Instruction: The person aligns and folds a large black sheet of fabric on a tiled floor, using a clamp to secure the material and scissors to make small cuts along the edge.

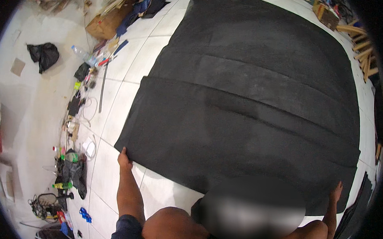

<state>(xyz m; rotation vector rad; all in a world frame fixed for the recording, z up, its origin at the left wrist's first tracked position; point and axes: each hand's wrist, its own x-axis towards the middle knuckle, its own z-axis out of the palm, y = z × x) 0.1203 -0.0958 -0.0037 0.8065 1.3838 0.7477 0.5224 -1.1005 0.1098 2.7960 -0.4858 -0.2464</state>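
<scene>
A large black cloth [241,87] lies spread over the white floor, with raised creases running across its middle. At its near left corner, my left hand [124,159] grips the edge, the thumb on top and the other fingers hidden by the cloth. Over by the near right side, my right hand [336,191] rests on the cloth's surface, fingers pointing forward and small in view. My bent knees are at the near edge, and a blurred patch covers part of the cloth between my arms.
Along the left wall lie a clear plastic bottle [82,53], black bags [44,56], cables and small bottles. A long thin strip [103,89] lies on the tiles. A cardboard box [106,23] stands far left. Wooden pieces [361,48] are stacked at the far right.
</scene>
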